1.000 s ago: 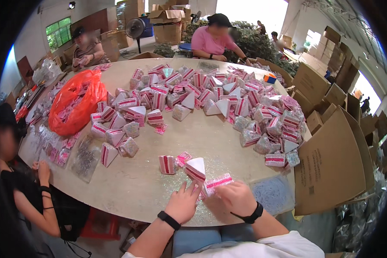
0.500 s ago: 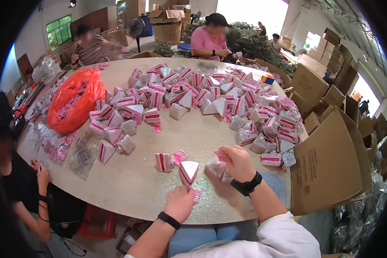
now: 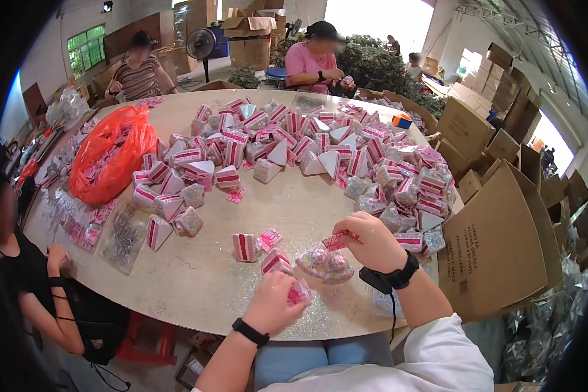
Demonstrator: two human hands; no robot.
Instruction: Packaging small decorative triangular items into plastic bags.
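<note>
My left hand (image 3: 272, 304), fingers curled closed, is at the front of the table with a pink printed tag (image 3: 300, 292) by its thumb. Just beyond its knuckles a pink-and-white toy cake slice (image 3: 277, 262) is tilted, its near end hidden by the hand. My right hand (image 3: 374, 244) pinches a pink tag (image 3: 335, 242) above a glitter-covered cake slice (image 3: 325, 264); whether that slice touches the table I cannot tell. Left of these, another toy cake slice (image 3: 244, 247) stands with a pink tag (image 3: 269, 239) beside it.
Many more toy cake slices (image 3: 277, 153) are heaped across the table's far side. A red plastic bag (image 3: 98, 175) and a clear tray of small metallic bits (image 3: 127, 236) lie left. Open cardboard boxes (image 3: 496, 242) border the right. Other people sit around the table.
The slice by my left hand has tipped over from facing white side up, and that hand has shifted slightly right. My right hand has moved slightly right and down, its tag now clearer.
</note>
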